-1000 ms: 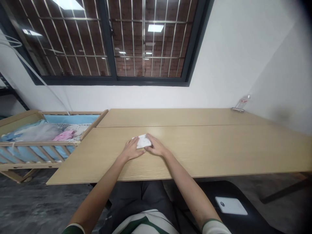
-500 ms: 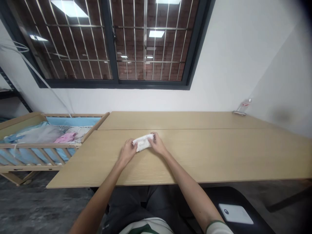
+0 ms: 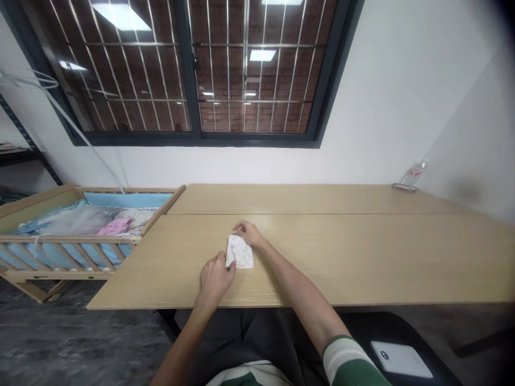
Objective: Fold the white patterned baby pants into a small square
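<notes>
A small folded white cloth [image 3: 240, 253] with a faint pattern lies on the wooden table in front of me. At its lower left corner my left hand [image 3: 217, 274] is closed, the thumb over the cloth and the fingers along the left edge. My right hand [image 3: 247, 232] reaches across the far edge, with its fingertips pinched together at the upper left corner. Part of the far edge is hidden behind the right hand.
The pale wooden table [image 3: 341, 257] reaches back to the wall under a barred window. On the left stands a wooden crib [image 3: 72, 239] with blue lining and a pink cloth [image 3: 115, 226]. A clear bottle [image 3: 414, 174] is at the far right corner; a white phone [image 3: 401, 359] rests on a black chair.
The cloth has turned from a wide strip held between both hands to an upright, squarer shape on the table. My left hand has come nearer; my right hand has shifted left over the far edge.
</notes>
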`<move>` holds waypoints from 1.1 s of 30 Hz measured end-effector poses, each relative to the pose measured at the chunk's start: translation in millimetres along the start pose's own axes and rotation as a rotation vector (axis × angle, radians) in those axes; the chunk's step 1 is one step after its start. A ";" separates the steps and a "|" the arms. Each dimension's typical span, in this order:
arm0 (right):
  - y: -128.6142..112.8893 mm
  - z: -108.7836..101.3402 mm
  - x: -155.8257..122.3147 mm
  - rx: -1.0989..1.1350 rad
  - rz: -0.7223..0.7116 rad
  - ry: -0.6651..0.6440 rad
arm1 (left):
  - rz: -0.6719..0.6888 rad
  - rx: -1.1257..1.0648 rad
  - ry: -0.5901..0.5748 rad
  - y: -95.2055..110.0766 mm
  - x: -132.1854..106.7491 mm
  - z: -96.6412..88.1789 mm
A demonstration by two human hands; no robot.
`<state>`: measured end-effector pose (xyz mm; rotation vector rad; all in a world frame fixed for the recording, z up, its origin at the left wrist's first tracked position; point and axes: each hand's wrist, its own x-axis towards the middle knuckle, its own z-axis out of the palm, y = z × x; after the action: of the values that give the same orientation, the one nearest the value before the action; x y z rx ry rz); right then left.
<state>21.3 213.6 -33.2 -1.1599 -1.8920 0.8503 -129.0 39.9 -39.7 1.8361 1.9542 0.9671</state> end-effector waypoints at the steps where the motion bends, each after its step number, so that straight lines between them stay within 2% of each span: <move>1: -0.3 0.4 -1.5 -0.005 -0.008 0.009 | 0.034 0.039 0.031 3.4 -6.1 1.3; 4: -6.1 -3.8 -10.4 -0.016 -0.046 0.036 | 0.228 0.121 0.118 13.7 -27.0 13.0; 6: -14.6 -9.5 -21.5 -0.074 -0.132 0.015 | 0.329 0.130 0.116 19.3 -39.2 24.7; 9: -32.6 -17.2 -48.9 -0.230 -0.329 -0.135 | 0.349 0.148 0.066 23.9 -48.4 38.4; 11: -44.2 -19.7 -72.0 -0.292 -0.401 -0.277 | 0.346 0.157 0.032 24.9 -49.2 41.6; 14: -52.7 -20.7 -101.5 -0.308 -0.419 -0.467 | 0.357 0.180 -0.003 25.1 -48.2 39.6; 17: -46.1 -22.4 -110.4 -0.312 -0.395 -0.559 | 0.363 0.224 -0.004 25.7 -48.1 36.5; 22: -18.1 -33.2 -82.1 -0.348 -0.345 -0.511 | 0.366 0.264 0.030 27.2 -47.6 35.1; 27: 2.1 -40.9 -52.7 -0.394 -0.207 -0.456 | 0.366 0.349 0.041 28.6 -49.2 32.9; 31: 10.7 -38.1 -51.8 -0.347 -0.181 -0.416 | 0.373 0.347 0.034 28.8 -47.9 31.2; 33: 13.5 -37.0 -55.4 -0.280 -0.162 -0.340 | 0.353 0.294 0.027 27.1 -40.7 26.6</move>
<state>75.8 173.4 -39.7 -1.0523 -2.4114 0.7443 -85.7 6.9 -51.2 2.4043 1.9082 0.8322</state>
